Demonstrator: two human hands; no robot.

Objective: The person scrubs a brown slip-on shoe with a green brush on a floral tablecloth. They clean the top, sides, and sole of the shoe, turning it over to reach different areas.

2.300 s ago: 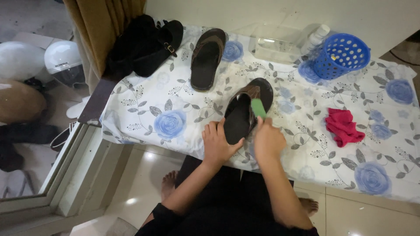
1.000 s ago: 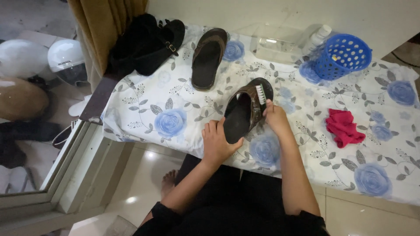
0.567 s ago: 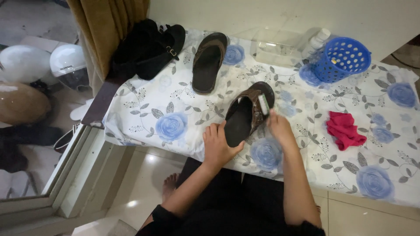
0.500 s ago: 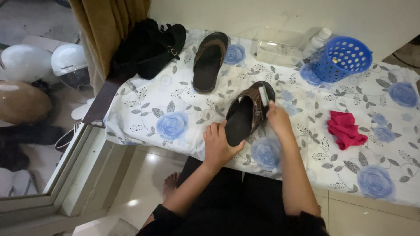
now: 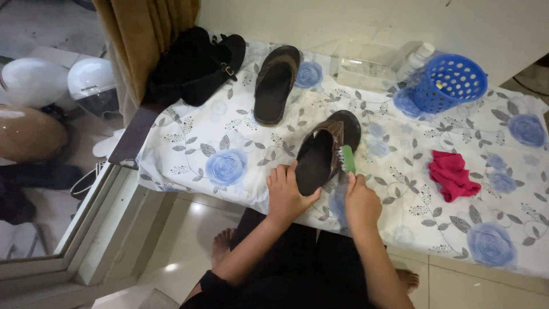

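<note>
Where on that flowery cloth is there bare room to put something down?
One bare patch lies between the black bag, the far sandal and the left hand. Another spreads right of the red rag, below the blue basket. It is crowded around the near sandal, where the right hand holds a green brush.

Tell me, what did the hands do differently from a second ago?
The right hand pulled the green brush back along the sandal, from near the toe end toward the person, with the bristles against the strap side. The left hand stayed pressed on the sandal's heel end. The other sandal, red cloth and blue basket did not move.
</note>
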